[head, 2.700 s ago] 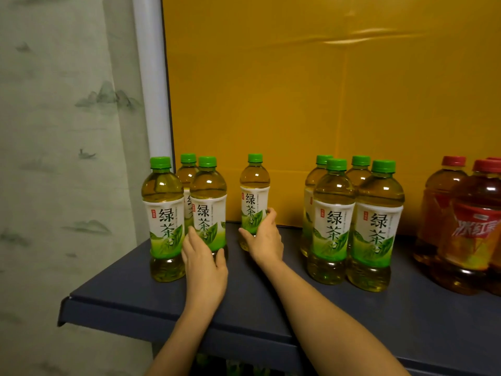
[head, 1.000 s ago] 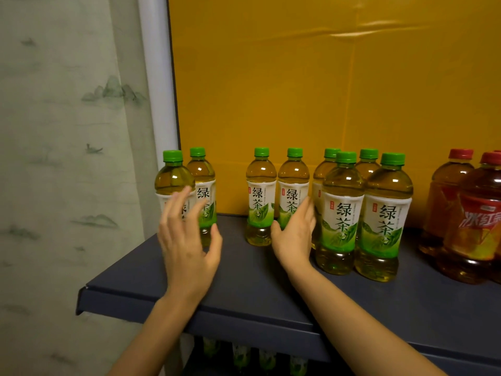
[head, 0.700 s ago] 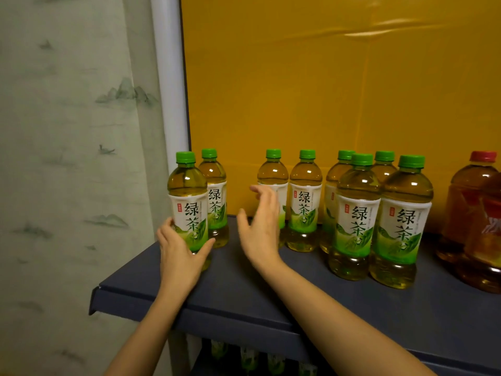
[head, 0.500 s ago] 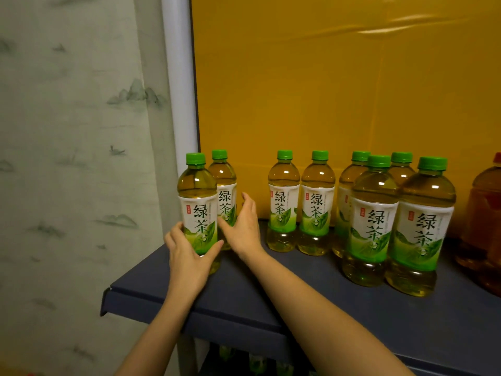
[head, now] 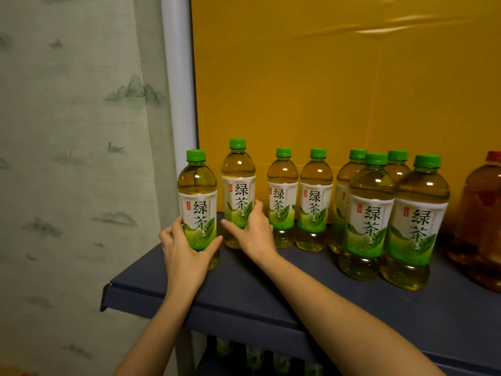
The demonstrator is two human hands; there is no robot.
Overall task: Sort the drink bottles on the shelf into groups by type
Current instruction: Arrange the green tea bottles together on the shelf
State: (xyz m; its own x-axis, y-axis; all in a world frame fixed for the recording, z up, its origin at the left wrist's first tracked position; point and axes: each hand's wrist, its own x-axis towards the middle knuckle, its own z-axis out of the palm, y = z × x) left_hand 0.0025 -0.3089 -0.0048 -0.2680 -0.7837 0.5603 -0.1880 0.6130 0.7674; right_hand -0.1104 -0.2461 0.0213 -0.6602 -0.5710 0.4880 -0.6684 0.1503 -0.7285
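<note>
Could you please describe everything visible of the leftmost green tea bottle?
The leftmost green tea bottle is clear plastic, green cap on, filled with pale tea, with a white-and-green label bearing Chinese characters. It is upright near the shelf's left end; the left hand grips its lower part. The right hand holds the neighbouring bottle.

Bare dark shelf (head: 447,316) lies open at four to five o'clock from the right hand (head: 254,234). At two o'clock a pair of green tea bottles (head: 282,202) crowds close; a cluster of four (head: 370,221) blocks three (red-capped brown bottles (head: 485,213) beyond). A yellow back panel (head: 325,90) closes twelve, a white post (head: 177,104) ten.
</note>
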